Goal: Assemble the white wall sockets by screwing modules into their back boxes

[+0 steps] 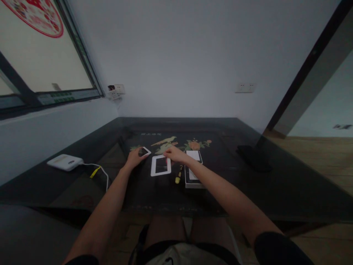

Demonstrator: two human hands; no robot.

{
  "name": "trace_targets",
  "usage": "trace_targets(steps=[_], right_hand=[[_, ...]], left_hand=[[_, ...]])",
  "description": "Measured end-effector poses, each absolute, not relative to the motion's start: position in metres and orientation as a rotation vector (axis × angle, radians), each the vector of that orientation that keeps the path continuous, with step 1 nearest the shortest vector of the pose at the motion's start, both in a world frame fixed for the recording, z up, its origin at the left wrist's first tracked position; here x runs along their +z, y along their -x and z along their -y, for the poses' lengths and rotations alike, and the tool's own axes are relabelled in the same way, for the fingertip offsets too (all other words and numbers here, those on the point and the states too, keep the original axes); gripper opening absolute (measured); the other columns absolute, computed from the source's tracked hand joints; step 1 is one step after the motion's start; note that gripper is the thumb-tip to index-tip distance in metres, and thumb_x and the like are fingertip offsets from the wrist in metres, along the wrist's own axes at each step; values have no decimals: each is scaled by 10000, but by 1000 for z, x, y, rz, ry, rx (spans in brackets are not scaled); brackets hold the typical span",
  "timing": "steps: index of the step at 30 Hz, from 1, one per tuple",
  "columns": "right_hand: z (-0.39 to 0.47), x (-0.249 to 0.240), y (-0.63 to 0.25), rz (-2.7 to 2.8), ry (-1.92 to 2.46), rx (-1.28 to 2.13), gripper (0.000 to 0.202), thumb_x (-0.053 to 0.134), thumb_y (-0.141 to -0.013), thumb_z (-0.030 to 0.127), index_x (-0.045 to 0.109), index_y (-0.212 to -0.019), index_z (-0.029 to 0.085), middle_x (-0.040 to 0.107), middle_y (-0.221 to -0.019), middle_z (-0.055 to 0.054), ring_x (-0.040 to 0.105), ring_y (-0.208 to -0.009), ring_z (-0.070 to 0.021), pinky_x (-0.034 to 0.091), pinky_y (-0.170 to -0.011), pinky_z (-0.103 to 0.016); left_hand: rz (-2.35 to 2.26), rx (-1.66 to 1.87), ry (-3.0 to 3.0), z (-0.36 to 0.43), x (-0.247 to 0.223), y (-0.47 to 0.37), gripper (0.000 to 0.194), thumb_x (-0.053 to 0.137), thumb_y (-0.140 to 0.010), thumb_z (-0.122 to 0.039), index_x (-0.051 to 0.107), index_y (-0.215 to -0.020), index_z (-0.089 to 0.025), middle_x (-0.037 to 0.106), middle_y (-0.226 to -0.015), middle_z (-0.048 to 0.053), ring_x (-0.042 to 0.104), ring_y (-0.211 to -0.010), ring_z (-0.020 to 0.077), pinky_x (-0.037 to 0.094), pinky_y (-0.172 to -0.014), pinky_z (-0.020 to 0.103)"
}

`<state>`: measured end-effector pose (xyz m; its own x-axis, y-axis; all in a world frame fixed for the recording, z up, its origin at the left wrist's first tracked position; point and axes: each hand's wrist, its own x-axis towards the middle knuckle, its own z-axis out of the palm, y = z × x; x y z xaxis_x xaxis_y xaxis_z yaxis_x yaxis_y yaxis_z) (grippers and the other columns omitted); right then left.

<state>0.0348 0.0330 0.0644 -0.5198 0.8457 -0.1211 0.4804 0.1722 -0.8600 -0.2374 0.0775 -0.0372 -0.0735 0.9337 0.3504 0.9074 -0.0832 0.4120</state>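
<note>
My left hand [135, 157] is closed around the edge of a small white-rimmed piece with a dark face [143, 151], perhaps a phone-like device. Just right of it, a larger flat white frame with a dark centre [161, 165] lies on the black table. The fingers of my right hand [173, 154] pinch this frame at its upper right corner. Beside the frame is a short black-and-yellow stick-like tool [179, 175], its kind too small to make out. An open shallow box [194, 185] with white sheets in it sits partly under my right forearm.
A white boxy device [65, 162] with a white cable [104, 172] and yellow tag [95, 172] stands at the left. A black flat object [253, 158] lies at the right. The glossy black table [171, 198] meets a wall with sockets [245, 87] behind.
</note>
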Motion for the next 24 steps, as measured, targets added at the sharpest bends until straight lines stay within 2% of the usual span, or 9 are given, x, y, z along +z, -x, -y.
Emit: trace_targets(steps=[4,7,13,17,20,24], right_hand=[[-48,48,5,2122,1320,1313,184,512,-838,145,628,-699,109,631,-582,-51,605,-498,-165,543,-538,-337],[-51,41,23,2162,1350,1264,166,579,-815,198,660,-727,83,664,-634,-104,636,-540,-203,543,-560,-364],[-47,54,29,2270,1284,982,299,677,-761,347,695,-833,57,707,-839,-195,654,-876,-329,485,-792,-452],[-48,76,-11,2298,1179,857,202,666,-776,314,715,-889,154,715,-965,-113,634,-955,-251,456,-865,-364],[-52,87,-66,2197,1048,732,187,591,-827,252,710,-945,170,713,-957,-80,640,-863,-185,482,-796,-315],[-45,78,-143,1846,1003,1008,218,566,-829,296,700,-929,156,704,-880,-78,644,-776,-165,517,-660,-288]], left_hand=[[-2059,942,-2102,-77,-31,240,543,673,-672,-436,585,-1135,-165,629,-1173,114,563,-1108,278,427,-959,386],[-2052,1054,-2006,-75,-23,240,470,626,-711,-378,602,-1116,-142,636,-1138,126,579,-1066,266,452,-925,380],[-2057,1206,-1944,-65,-10,230,347,520,-767,-286,636,-1062,-145,640,-1104,114,581,-1046,255,453,-930,377],[-1987,1199,-2007,-56,-5,215,310,501,-784,-287,644,-1030,-161,646,-1088,98,578,-1049,247,435,-959,380],[-1865,1239,-2099,-49,2,192,296,489,-791,-278,643,-1016,-163,652,-1060,95,586,-1023,235,436,-952,376],[-1530,1192,-2207,-36,16,140,292,464,-819,-289,622,-1035,-173,663,-1047,85,620,-931,204,477,-867,343]])
